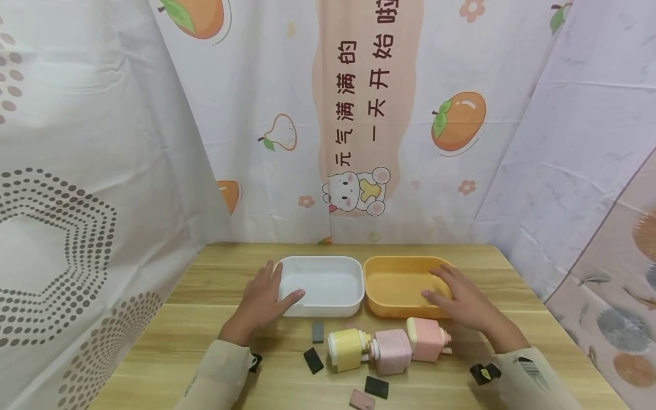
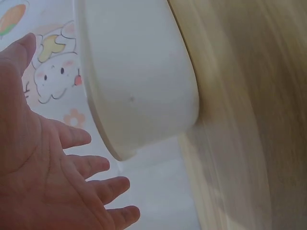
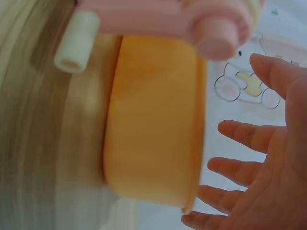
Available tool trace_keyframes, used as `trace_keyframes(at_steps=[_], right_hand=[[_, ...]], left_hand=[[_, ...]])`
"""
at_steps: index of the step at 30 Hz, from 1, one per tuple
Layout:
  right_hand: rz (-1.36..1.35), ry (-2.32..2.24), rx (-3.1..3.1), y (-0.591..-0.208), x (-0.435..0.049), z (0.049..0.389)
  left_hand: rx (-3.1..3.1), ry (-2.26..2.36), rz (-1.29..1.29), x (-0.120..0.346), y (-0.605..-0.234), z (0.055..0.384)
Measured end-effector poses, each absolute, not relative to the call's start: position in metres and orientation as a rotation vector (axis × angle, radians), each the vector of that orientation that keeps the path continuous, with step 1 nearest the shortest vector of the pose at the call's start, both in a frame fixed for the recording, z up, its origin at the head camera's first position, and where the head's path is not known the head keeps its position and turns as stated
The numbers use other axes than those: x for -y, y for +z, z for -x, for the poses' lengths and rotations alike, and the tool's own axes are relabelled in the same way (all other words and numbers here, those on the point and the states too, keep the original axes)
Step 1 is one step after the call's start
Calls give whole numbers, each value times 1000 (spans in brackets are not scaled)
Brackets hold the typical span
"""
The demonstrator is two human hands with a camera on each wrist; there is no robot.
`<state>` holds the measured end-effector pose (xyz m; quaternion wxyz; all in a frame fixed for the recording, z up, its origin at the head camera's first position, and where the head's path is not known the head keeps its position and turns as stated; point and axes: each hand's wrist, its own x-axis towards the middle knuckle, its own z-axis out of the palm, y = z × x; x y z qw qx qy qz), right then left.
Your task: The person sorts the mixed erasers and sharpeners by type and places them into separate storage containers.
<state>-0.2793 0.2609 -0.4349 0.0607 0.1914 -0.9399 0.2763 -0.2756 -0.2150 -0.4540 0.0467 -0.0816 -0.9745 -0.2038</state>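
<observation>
My left hand [image 1: 265, 295] is spread at the left end of a white plastic tray [image 1: 320, 311], its fingers by the rim and its thumb over the near left corner. In the left wrist view that hand [image 2: 57, 158] has its fingers extended and holds nothing. My right hand [image 1: 458, 299] is spread over the right end of an orange tray [image 1: 405, 311] standing beside the white one. In the right wrist view the right hand [image 3: 261, 158] has straight, parted fingers near the tray's rim, with nothing in the palm.
Nearer than the trays lie three boxy items with round fittings: yellow [image 1: 348, 349], pale pink [image 1: 392, 351] and salmon pink [image 1: 426, 340]. Small flat blocks are scattered around: grey [image 1: 318, 332], black [image 1: 313, 360], another black [image 1: 376, 387], brownish pink [image 1: 361, 400]. Printed curtains [image 1: 266, 188] enclose the wooden table [image 1: 154, 353].
</observation>
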Motion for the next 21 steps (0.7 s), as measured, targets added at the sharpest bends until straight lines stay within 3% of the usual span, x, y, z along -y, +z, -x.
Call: trace_keyframes(at_steps=[21], right_hand=[[-448,903,2918,-467,-279,308]], left_hand=[[2878,-547,496,175,-438,233]])
